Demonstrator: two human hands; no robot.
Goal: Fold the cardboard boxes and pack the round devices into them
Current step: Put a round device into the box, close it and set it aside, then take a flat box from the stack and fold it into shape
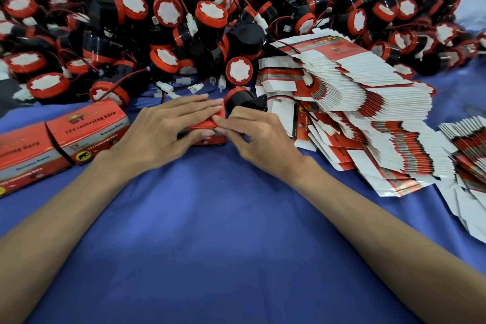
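Observation:
A small red and black cardboard box rests on the blue cloth at the centre. My left hand lies flat over its top and grips its left side. My right hand pinches the red flap at the box's right end with fingertips together. Just behind my right hand lies one round black and red device on its side. A huge heap of the same round devices with red rims, white centres and wires fills the back. Fanned stacks of flat unfolded boxes lie to the right.
Two folded red boxes stand at the left on the cloth. Another fan of flat boxes reaches the right edge. Loose white connectors lie just beyond my hands.

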